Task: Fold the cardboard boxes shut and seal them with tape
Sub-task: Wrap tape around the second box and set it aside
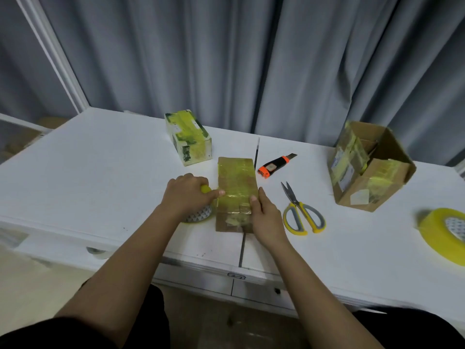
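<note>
- Yellow-and-grey scissors [303, 212] lie closed on the white table [88, 172], blades pointing away.
- An orange-and-black utility knife [274, 165] lies just beyond them, blade out.
- Grey curtains [251, 59] hang behind the table.

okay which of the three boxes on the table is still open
The large brown box at the right end of the table, its flaps standing up. The white box and the flat box under the hands are closed and taped.

1. A flat box [235, 192] lies mid-table [100, 172], a tape roll [198, 212] touching its left side.
2. Behind-left sits a taped box [187, 139].
3. To the right lie a knife [275, 165] and scissors [302, 212].
4. Far right stands an open box [370, 167], with another roll [442, 235] nearer.
</note>
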Available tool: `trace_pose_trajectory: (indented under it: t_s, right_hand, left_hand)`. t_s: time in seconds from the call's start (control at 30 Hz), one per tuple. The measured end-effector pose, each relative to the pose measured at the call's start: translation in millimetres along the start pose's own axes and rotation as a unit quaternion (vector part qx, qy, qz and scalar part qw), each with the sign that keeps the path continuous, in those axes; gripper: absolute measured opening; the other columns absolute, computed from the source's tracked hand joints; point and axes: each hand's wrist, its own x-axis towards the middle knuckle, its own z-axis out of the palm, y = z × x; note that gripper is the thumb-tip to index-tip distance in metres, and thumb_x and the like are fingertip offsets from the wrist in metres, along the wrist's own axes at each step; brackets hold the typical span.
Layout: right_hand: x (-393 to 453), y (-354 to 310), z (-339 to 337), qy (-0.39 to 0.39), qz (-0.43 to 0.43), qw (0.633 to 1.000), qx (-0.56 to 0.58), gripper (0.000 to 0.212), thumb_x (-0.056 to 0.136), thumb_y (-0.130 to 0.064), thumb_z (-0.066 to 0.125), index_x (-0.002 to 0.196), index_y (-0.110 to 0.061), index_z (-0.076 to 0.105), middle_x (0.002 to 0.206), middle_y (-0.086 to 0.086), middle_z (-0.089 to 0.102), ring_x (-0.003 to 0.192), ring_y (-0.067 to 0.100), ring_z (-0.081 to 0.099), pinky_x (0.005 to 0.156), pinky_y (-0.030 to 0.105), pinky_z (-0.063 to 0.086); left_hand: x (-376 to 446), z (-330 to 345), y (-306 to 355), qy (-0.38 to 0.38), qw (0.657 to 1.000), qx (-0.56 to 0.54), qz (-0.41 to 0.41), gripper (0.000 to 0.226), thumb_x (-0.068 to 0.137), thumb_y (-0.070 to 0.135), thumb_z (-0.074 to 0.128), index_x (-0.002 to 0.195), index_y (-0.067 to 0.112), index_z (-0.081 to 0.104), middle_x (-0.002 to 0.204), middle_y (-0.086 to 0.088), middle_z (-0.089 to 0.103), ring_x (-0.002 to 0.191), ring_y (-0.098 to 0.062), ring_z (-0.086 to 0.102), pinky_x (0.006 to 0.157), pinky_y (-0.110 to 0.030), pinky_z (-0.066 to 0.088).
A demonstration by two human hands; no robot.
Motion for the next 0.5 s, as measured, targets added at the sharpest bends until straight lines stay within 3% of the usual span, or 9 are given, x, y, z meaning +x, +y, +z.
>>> trace_pose_trajectory:
  t_s: [0.03, 0.1, 0.17, 0.23, 0.33, 0.43, 0.5]
  right_hand:
    - [8.1, 0.4, -4.7, -0.019, -0.005, 1.0, 0.0, 0.044, 0.103, -0.032, 0.036, 0.142, -0.013, 0.042, 0.113, 0.0, 0.061, 0.097, 0.013, 0.058, 0.071, 0.003, 0.036]
    - [27.1, -5.1, -14.1, -0.099, -0.015, 0.995, 0.01, 0.04, 0.103, -0.028, 0.039, 0.141, -0.017, 0.046, 0.125, -0.005, 0.056, 0.118, 0.014, 0.054, 0.094, 0.015, 0.036]
    - [50.7, -16.4, -19.8, -0.162, -0.027, 0.986, 0.015, 0.033, 0.101, -0.021, 0.045, 0.132, -0.017, 0.056, 0.13, -0.002, 0.059, 0.119, 0.015, 0.054, 0.102, 0.025, 0.039]
    - [77.0, -30.4, -18.8, -0.149, -0.044, 0.986, -0.067, 0.026, 0.097, -0.02, 0.054, 0.12, -0.015, 0.064, 0.122, 0.003, 0.064, 0.114, 0.019, 0.058, 0.097, 0.028, 0.043]
    - [92.5, -48.0, -8.8, -0.026, -0.047, 0.955, -0.292, 0.031, 0.087, -0.042, 0.065, 0.103, -0.015, 0.067, 0.112, 0.006, 0.061, 0.104, 0.026, 0.057, 0.085, 0.037, 0.046]
    - [70.6, -56.7, 6.9, 0.048, -0.113, 0.961, -0.248, 0.023, 0.087, -0.033, 0.066, 0.088, -0.01, 0.063, 0.097, 0.006, 0.054, 0.089, 0.026, 0.056, 0.069, 0.032, 0.042]
    - [46.1, -51.6, 12.8, 0.051, -0.176, 0.968, -0.174, 0.021, 0.091, -0.029, 0.062, 0.083, -0.01, 0.063, 0.088, 0.001, 0.05, 0.081, 0.021, 0.053, 0.065, 0.027, 0.033]
  left_hand:
    - [-4.8, -0.2, -1.4, -0.015, 1.0, -0.011, -0.011, 0.054, 0.084, 0.074, 0.035, 0.087, 0.026, 0.061, 0.087, 0.0, 0.05, 0.095, -0.025, 0.053, 0.081, -0.036, 0.036]
    - [-16.7, 0.5, -6.6, -0.05, 0.994, -0.091, -0.041, 0.054, 0.093, 0.062, 0.025, 0.095, 0.022, 0.061, 0.095, -0.001, 0.052, 0.098, -0.025, 0.052, 0.086, -0.039, 0.04]
    - [-30.5, 1.8, -11.2, -0.081, 0.967, -0.231, -0.067, 0.045, 0.098, 0.043, 0.023, 0.094, 0.012, 0.055, 0.102, -0.006, 0.058, 0.098, -0.026, 0.054, 0.087, -0.04, 0.043]
    - [-43.9, 2.4, -12.8, -0.094, 0.943, -0.314, -0.061, 0.035, 0.1, 0.033, 0.029, 0.102, 0.01, 0.056, 0.107, -0.007, 0.06, 0.099, -0.024, 0.056, 0.088, -0.038, 0.043]
    - [-56.4, 2.8, -13.5, -0.087, 0.926, -0.364, -0.06, 0.035, 0.098, 0.037, 0.045, 0.125, 0.016, 0.053, 0.11, -0.002, 0.06, 0.101, -0.018, 0.056, 0.086, -0.031, 0.043]
    - [-57.9, 2.2, -16.2, -0.072, 0.904, -0.413, -0.082, 0.05, 0.091, 0.039, 0.058, 0.135, 0.022, 0.04, 0.092, 0.003, 0.056, 0.091, -0.016, 0.059, 0.089, -0.037, 0.049]
    - [-55.1, 0.1, -19.1, -0.092, 0.895, -0.432, -0.07, 0.055, 0.089, 0.04, 0.061, 0.136, 0.027, 0.036, 0.095, 0.003, 0.055, 0.09, -0.015, 0.061, 0.089, -0.037, 0.052]
